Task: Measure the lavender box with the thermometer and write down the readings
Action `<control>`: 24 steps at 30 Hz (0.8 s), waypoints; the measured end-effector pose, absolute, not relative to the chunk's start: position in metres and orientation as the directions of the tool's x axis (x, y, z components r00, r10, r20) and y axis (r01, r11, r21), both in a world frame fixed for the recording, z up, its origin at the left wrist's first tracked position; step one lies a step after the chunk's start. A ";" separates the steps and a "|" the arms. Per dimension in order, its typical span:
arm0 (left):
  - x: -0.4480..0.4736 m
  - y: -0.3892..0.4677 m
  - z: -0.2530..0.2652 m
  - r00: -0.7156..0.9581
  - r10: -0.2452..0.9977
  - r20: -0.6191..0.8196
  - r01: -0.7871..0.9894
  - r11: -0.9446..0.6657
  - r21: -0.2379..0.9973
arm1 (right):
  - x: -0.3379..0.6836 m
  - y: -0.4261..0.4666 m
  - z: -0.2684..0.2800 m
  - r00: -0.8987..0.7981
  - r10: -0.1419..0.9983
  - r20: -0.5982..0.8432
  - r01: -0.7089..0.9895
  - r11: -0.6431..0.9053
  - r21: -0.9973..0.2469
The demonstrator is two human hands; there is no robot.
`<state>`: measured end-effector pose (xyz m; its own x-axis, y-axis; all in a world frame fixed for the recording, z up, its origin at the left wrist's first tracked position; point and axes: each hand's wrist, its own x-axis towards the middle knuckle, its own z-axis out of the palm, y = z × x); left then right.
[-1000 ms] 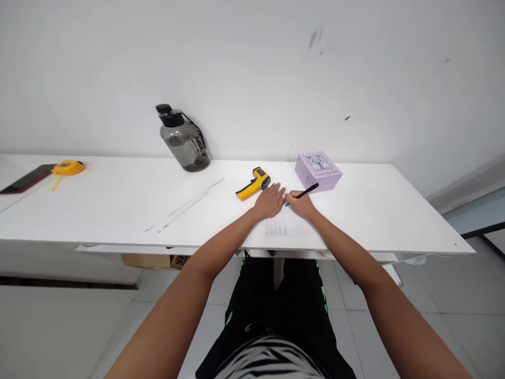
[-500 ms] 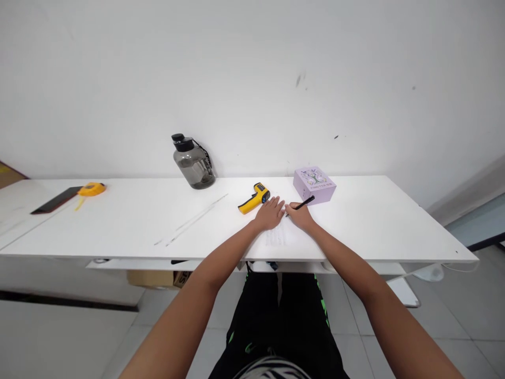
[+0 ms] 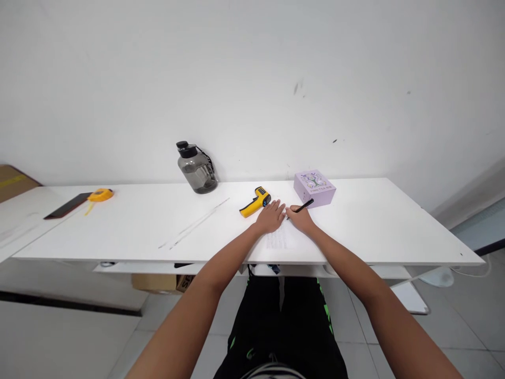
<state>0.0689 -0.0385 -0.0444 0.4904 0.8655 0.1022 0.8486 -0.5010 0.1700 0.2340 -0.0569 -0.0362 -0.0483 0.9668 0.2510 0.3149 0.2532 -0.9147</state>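
Observation:
A black pen is gripped in my right hand, its tip down at the paper. My left hand lies flat with fingers stretched out, pressing on the white sheet of paper, which bears faint handwriting. Just beyond my left fingers rests a yellow and black infrared thermometer gun. Behind my right hand stands a lilac box with a printed tree design on its lid. The sheet's edges are hard to tell from the white table.
A grey water bottle with a black cap stands near the wall. Farther left lie a yellow tape measure and a dark flat object. A cardboard box sits beneath the white table.
The whole view has shifted slightly, with things on the table appearing a little lower and those at left further right. Both hands keep nearly the same place on the paper.

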 end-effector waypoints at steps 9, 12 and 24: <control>0.070 -0.040 -0.043 0.486 0.864 0.129 0.855 -0.501 0.137 | 0.234 -0.055 -0.041 -0.061 0.967 0.247 0.332 0.253 -0.909; 0.069 -0.042 -0.042 0.477 0.861 0.178 0.856 -0.501 0.127 | 0.235 -0.054 -0.038 -0.001 0.950 0.312 0.355 0.292 -0.888; 0.056 -0.053 -0.026 0.267 0.700 0.662 0.844 -0.502 0.191 | 0.233 -0.046 -0.045 -0.113 0.902 0.416 0.904 0.267 -0.333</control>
<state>0.0557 -0.0530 -0.0265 0.2668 0.7001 0.6624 0.8436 -0.5020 0.1908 0.2327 -0.0459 -0.0445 -0.1134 0.9024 0.4158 0.9041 0.2672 -0.3334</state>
